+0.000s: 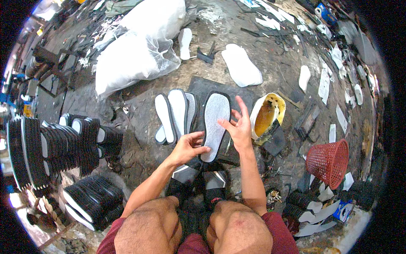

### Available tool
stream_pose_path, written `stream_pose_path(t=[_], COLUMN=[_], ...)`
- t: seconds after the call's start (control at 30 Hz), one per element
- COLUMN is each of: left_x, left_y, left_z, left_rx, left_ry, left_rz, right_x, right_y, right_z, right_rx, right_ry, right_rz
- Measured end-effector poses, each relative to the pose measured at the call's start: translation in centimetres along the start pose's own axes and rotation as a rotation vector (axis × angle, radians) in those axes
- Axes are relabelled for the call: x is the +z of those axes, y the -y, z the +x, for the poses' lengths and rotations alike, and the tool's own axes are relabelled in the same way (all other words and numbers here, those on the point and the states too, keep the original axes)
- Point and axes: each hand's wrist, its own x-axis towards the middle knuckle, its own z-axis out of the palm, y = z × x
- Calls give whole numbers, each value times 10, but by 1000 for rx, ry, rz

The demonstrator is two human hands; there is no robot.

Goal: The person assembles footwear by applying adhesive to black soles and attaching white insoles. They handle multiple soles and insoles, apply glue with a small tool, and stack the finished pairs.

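A shoe sole [215, 112] with a grey felt top and a raised black rim is held upright in front of my knees. My left hand [186, 149] grips its lower left edge, thumb on the felt and fingers curled by the rim. At the right edge, my right hand [240, 129] presses its thumb onto the felt, its index finger stretched upward and its other fingers partly hidden near the rim. Several finished-looking soles [177, 108] with white and grey tops lie overlapping just left of it. Beneath the held sole is a dark flat board [201, 85].
A cut-open container [259, 108] with yellowish residue stands right of the board. White insole pieces [241, 65] lie beyond it, beside white plastic sacks [127, 59]. Stacks of black soles [61, 144] line the left. A red perforated basket [327, 161] leans at right amid scraps.
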Motion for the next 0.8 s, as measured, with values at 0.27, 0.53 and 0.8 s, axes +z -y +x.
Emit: stream_pose_path(t=[0.27, 0.53, 0.8], left_x=[-6, -7, -48], left_y=[8, -7, -2], left_z=[-2, -10, -12], left_rx=[61, 54, 44], left_ry=[22, 65, -137], left_rz=[-32, -125, -347], right_x=[11, 23, 35], right_y=[10, 37, -35], right_z=[7, 72, -23], right_rx=[57, 139, 258], right_ry=[93, 208, 310], right_rz=[-68, -373, -106])
